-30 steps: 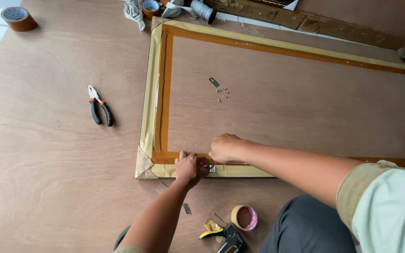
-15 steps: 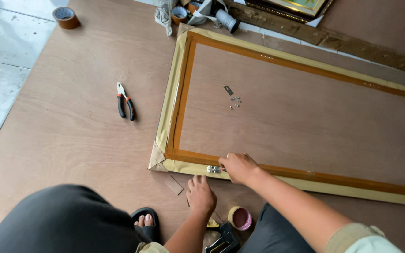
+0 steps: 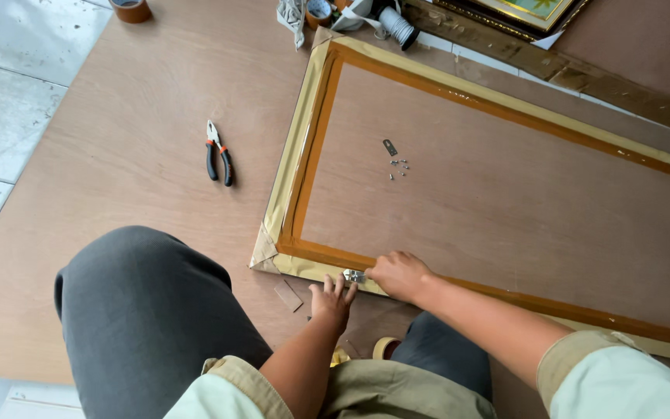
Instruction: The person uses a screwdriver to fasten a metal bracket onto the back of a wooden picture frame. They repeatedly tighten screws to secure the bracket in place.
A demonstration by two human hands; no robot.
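Plywood floor sheet, with a large frame (image 3: 498,167) lying face down on it and both hands at its near edge

Right hand (image 3: 398,275) rests on the frame's taped lower rail, fingers curled down beside a small metal bracket (image 3: 353,275); whether it pinches the bracket I cannot tell. Left hand (image 3: 332,299) lies just below the rail on the plywood, fingers spread and loose, fingertips at the bracket, grasping nothing. Small screws and a metal plate (image 3: 394,159) sit on the backing board, well apart from the hands. Pliers (image 3: 219,153) lie left of the frame, and a brown tape roll (image 3: 130,9) sits at the far corner
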